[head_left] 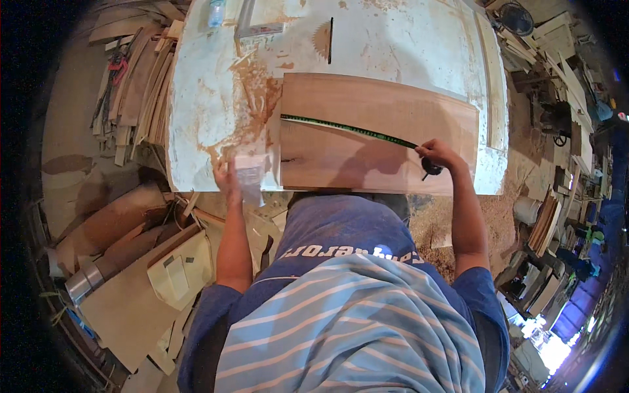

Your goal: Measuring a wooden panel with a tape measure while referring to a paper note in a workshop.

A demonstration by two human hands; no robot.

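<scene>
The wooden board (373, 141) lies flat on the white bench (406, 46), its long axis running left to right along the near edge. A tape measure (347, 128) stretches across the board from its left edge toward the lower right, ending at the right hand (440, 156). That hand's grip is clenched on the tape's dark case at the board's right portion. The left hand (229, 177) sits left of the board at the bench's near edge, grasping a blurred pale flat object (251, 175); its kind cannot be told. Sawdust (252, 92) lies left of the board. A saw blade (324, 40) protrudes beyond the board, well apart from both hands.
</scene>
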